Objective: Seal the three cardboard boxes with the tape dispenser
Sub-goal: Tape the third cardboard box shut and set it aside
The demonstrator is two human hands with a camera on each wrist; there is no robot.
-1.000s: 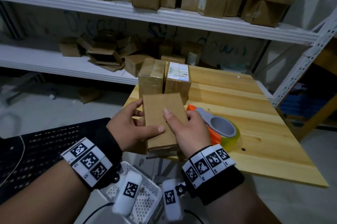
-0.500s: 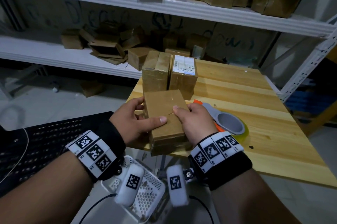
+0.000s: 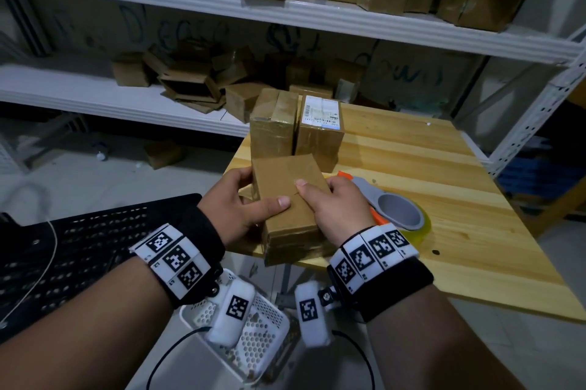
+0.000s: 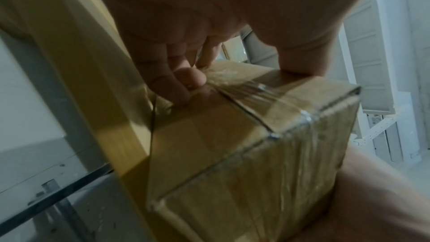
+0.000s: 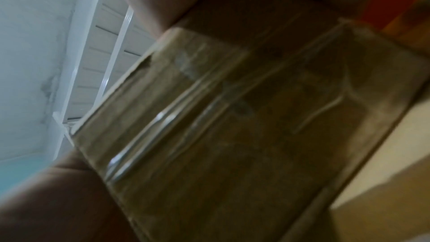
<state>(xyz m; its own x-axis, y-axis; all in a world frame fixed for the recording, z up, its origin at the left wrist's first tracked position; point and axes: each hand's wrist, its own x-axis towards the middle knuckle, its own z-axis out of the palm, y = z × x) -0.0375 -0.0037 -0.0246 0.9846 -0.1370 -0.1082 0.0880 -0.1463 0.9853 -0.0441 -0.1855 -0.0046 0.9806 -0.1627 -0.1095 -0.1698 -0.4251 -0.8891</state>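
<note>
I clamp the near box (image 3: 290,199) between left hand (image 3: 234,208) and right hand (image 3: 336,212), steadying it at the bench (image 3: 444,199) edge for taping; dispenser (image 3: 396,215) waits alongside.

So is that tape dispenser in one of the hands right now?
No: the tape dispenser lies on the wooden table, while the left hand and right hand both hold a cardboard box.

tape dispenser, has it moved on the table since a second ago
No. The tape dispenser lies the same way off the dark knot in the table; only the camera shifted.
</note>
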